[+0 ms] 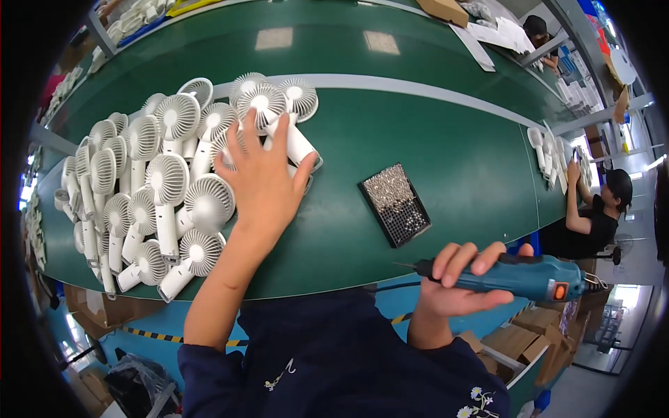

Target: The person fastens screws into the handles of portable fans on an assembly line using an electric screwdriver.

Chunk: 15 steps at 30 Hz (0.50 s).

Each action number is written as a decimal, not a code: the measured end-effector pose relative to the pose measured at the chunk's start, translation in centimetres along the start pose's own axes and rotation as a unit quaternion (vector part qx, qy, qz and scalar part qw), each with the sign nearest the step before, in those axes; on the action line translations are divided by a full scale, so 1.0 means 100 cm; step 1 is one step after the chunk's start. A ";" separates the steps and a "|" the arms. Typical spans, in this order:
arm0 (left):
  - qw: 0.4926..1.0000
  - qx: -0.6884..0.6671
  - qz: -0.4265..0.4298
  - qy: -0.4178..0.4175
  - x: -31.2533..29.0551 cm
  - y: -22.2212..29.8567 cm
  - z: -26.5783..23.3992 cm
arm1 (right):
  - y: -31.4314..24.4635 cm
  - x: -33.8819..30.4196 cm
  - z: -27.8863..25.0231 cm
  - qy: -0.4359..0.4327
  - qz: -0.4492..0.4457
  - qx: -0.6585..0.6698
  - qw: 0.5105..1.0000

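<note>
- White handheld fans (157, 188) lie heaped on the green conveyor belt (446, 160), at the person's left.
- Left hand (261, 177) rests flat on the heap, fingers spread and unclenched, touching one fan's handle (298, 143).
- Right hand (456, 282) is clenched around a teal electric screwdriver (519, 275), held off the belt's near edge, bit pointing left.
- Black screw tray (395, 204) lies on the belt between the hands.
- Another person (592, 216) works at far right.

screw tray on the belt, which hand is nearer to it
Right. The right hand, holding the electric screwdriver, is just below the screw tray; the left hand rests farther left on the white fans.
</note>
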State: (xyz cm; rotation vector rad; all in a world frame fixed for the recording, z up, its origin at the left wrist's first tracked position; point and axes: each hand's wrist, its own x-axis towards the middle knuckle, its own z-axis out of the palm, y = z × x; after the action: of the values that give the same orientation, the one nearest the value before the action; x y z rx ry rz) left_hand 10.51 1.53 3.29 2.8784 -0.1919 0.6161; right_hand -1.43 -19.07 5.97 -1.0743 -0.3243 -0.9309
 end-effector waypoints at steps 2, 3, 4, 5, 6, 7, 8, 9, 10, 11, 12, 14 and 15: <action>0.991 -0.129 -0.017 0.028 -0.021 0.003 0.000 | 0.003 -0.001 -0.004 0.014 0.076 -0.021 0.997; 0.974 -0.223 -0.040 -0.005 -0.034 0.002 0.002 | 0.003 0.000 -0.003 0.024 0.138 -0.020 0.990; 0.971 -0.226 -0.074 -0.023 -0.044 0.005 0.004 | 0.010 0.005 0.004 0.008 0.183 -0.047 0.982; 0.967 -0.228 -0.109 -0.040 -0.052 0.010 0.008 | 0.021 0.008 0.006 -0.058 0.212 -0.092 0.971; 0.978 -0.171 -0.117 -0.011 -0.057 0.012 0.017 | 0.034 0.015 0.016 -0.124 0.236 -0.136 0.954; 0.978 -0.167 -0.121 -0.006 -0.058 0.012 0.022 | 0.043 0.024 0.035 -0.137 0.327 -0.154 0.922; 0.972 -0.186 -0.144 0.015 -0.056 0.015 0.028 | 0.057 0.026 0.052 -0.168 0.380 -0.190 0.890; 0.963 -0.209 -0.165 0.035 -0.055 0.020 0.032 | 0.074 0.027 0.059 -0.166 0.443 -0.161 0.866; 0.958 -0.218 -0.180 0.042 -0.053 0.023 0.032 | 0.091 0.029 0.068 -0.171 0.444 -0.185 0.860; 0.953 -0.237 -0.185 0.049 -0.048 0.029 0.033 | 0.111 0.030 0.068 -0.187 0.406 -0.259 0.856; 0.951 -0.249 -0.177 0.056 -0.047 0.030 0.036 | 0.136 0.029 0.060 -0.194 0.361 -0.335 0.848; 0.967 -0.174 -0.183 0.047 -0.050 0.019 0.045 | 0.177 0.015 0.054 -0.228 0.268 -0.398 0.847; 0.968 -0.158 -0.189 0.042 -0.052 0.014 0.043 | 0.176 0.010 0.061 -0.236 0.290 -0.420 0.827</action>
State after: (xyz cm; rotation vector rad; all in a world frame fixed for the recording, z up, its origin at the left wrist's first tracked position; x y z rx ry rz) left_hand 7.28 -0.28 -2.54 2.4805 0.2451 0.5703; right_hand 14.09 -11.56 -1.16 -2.0877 0.0539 -0.1981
